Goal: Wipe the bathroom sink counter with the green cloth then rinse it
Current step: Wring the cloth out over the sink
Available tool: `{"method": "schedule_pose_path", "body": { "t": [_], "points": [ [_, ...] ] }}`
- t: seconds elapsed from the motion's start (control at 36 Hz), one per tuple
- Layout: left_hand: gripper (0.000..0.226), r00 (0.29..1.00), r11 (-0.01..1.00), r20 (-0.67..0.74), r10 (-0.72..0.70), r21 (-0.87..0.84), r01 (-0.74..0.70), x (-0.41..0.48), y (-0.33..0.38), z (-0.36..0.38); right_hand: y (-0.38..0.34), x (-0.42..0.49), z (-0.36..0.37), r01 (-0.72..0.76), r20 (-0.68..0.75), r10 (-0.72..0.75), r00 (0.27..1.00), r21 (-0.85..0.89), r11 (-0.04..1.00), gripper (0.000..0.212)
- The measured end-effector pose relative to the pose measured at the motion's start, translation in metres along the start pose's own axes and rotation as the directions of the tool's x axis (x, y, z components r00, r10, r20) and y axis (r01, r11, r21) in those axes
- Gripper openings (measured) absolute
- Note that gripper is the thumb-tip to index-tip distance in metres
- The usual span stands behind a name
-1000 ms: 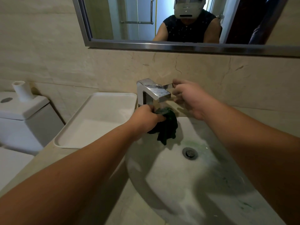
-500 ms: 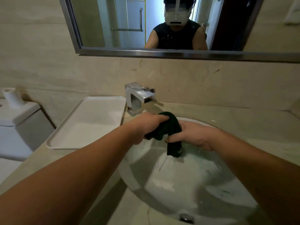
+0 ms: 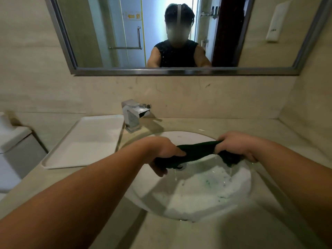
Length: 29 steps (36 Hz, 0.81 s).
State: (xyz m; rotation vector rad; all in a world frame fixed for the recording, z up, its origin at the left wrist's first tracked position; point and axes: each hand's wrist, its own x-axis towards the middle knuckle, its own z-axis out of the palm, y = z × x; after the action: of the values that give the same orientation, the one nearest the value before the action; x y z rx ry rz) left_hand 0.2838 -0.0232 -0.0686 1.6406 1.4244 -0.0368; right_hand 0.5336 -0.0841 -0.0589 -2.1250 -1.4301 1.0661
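The dark green cloth (image 3: 196, 150) is stretched into a twisted roll above the white sink basin (image 3: 197, 200). My left hand (image 3: 162, 151) grips its left end and my right hand (image 3: 235, 147) grips its right end. Water drips from the cloth into the basin, where greenish specks show on the white surface. The chrome tap (image 3: 133, 114) stands behind the basin on the beige stone counter (image 3: 242, 128); no stream runs from it.
A white rectangular tray (image 3: 84, 141) lies on the counter left of the tap. A white toilet cistern (image 3: 12, 151) sits at the far left. A framed mirror (image 3: 179, 71) hangs on the wall above, reflecting a person.
My right hand left the tap and took hold of the cloth. Both hands then pulled apart, stretching and twisting the cloth over the basin. The camera tilted up.
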Motion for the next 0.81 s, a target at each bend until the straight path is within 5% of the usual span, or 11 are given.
{"method": "schedule_pose_path", "body": {
  "t": [0.14,0.25,0.36,0.47,0.56,0.64,0.72,0.81],
  "points": [
    [0.067,0.99,0.893,0.114,0.086,-0.45,-0.026,-0.002,0.023,0.025,-0.013,-0.027,-0.001,0.036,-0.077,-0.024,0.997,0.169,0.985,0.021],
    [0.096,0.937,0.787,0.275,0.214,-0.617,0.002,0.002,0.034,0.036,-0.028,-0.048,0.004,0.104,-0.034,-0.098,0.995,0.305,0.947,0.019],
    [0.067,0.863,0.664,0.293,0.41,-0.745,-0.062,-0.001,0.032,0.039,-0.041,-0.059,0.006,0.149,-0.016,-0.158,0.987,0.437,0.887,0.027],
    [0.035,0.863,0.528,0.2,0.464,-0.845,-0.087,0.003,0.027,0.032,-0.043,-0.063,0.003,0.233,-0.059,-0.234,0.971,0.479,0.846,0.036],
    [0.026,0.858,0.48,0.187,0.478,-0.874,-0.077,0.001,0.028,0.025,-0.035,-0.056,0.006,0.483,-0.262,-0.454,0.851,0.056,0.874,0.047],
    [0.032,0.836,0.514,0.251,0.487,-0.857,-0.043,0.005,0.027,0.017,-0.016,-0.046,0.011,0.564,-0.153,-0.711,0.686,-0.505,0.653,0.077],
    [0.025,0.752,0.628,0.419,0.508,-0.778,0.009,0.005,0.03,0.011,0.005,-0.03,0.021,0.512,-0.062,-0.819,0.57,-0.753,0.413,0.097],
    [0.018,0.693,0.823,0.582,0.426,-0.567,-0.03,0.002,0.036,0.012,0.007,-0.025,0.026,0.479,-0.073,-0.924,0.374,-0.839,0.26,0.087]
  ]
}}
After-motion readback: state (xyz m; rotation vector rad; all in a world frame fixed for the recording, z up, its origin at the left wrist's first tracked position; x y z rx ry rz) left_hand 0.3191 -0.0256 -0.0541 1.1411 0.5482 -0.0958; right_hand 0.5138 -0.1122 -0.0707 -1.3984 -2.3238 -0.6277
